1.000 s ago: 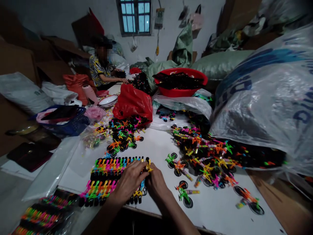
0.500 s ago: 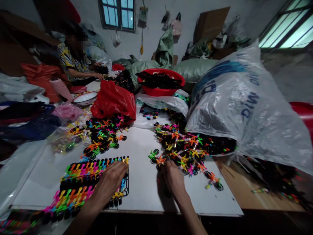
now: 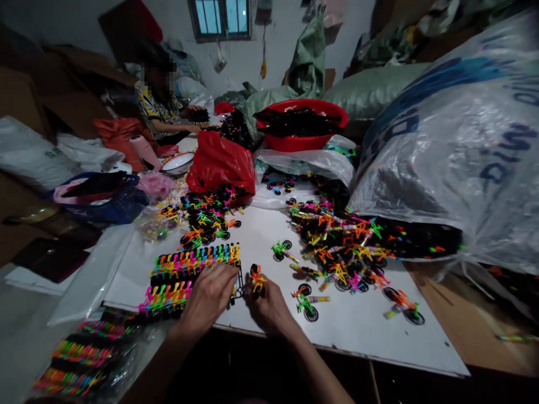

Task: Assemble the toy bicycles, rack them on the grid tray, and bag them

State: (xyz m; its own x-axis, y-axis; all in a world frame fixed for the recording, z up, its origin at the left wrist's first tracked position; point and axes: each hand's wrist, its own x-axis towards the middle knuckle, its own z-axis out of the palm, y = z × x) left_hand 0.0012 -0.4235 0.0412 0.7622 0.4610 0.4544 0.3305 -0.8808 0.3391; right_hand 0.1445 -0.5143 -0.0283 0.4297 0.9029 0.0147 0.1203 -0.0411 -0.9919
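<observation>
My left hand (image 3: pixel 213 294) is curled over the right end of a black plastic rack (image 3: pixel 240 280), its fingers together and pressed at the rack's edge; the fingertips are partly hidden. Colourful toy bicycles (image 3: pixel 168 292) stand in two tight rows on that rack. Just to the right, my right hand (image 3: pixel 269 307) pinches an orange and yellow toy bicycle (image 3: pixel 256 280) upright above the white board (image 3: pixel 269 233). Loose bicycles lie beyond it, among them a green one (image 3: pixel 281 250) and a green and orange one (image 3: pixel 307 303), each with a small candy-like tube.
A heap of loose toy bicycles (image 3: pixel 337 241) spreads before a big white sack (image 3: pixel 442 168). Farther back are a red bag (image 3: pixel 221 163) and a red basin (image 3: pixel 273 142). Packed bicycles (image 3: pixel 82 353) lie at lower left. Another person (image 3: pixel 162 115) sits at the far left.
My right hand went right to the loose bicycles and came back beside the rack holding an orange and yellow one. The yellow piece held earlier is gone from my fingers. The view swung right, then back.
</observation>
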